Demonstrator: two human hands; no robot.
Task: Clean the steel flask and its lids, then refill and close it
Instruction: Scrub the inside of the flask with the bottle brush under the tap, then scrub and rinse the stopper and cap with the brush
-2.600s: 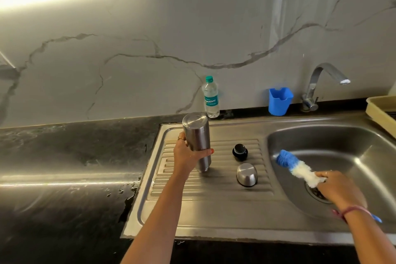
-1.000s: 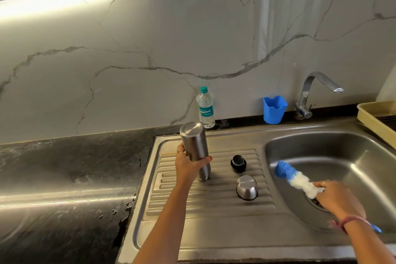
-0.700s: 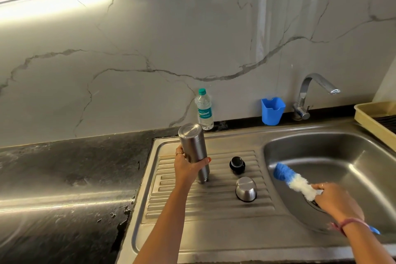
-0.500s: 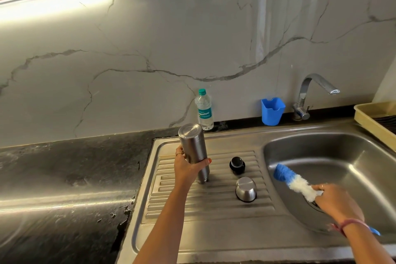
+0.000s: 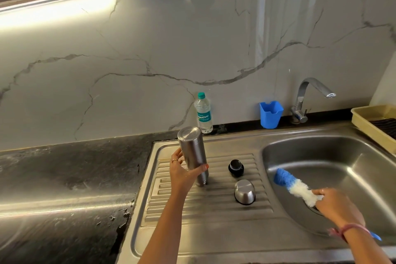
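Both hands are busy at the sink. The left hand (image 5: pixel 182 172) curls round the steel flask (image 5: pixel 192 154), which stands mouth-down on the ribbed drainboard (image 5: pixel 192 206). The right hand (image 5: pixel 337 206) grips a blue-and-white bottle brush (image 5: pixel 293 186) over the sink basin (image 5: pixel 353 156), bristle end pointing left. A black inner lid (image 5: pixel 236 168) and a steel cup lid (image 5: pixel 244 192) sit on the drainboard just right of the flask. A plastic water bottle (image 5: pixel 203 113) stands against the marble wall behind.

Left hand (image 5: pixel 182 174) grips flask (image 5: pixel 192 152) (upside down); right hand (image 5: pixel 336 207) holds brush (image 5: pixel 293 186).
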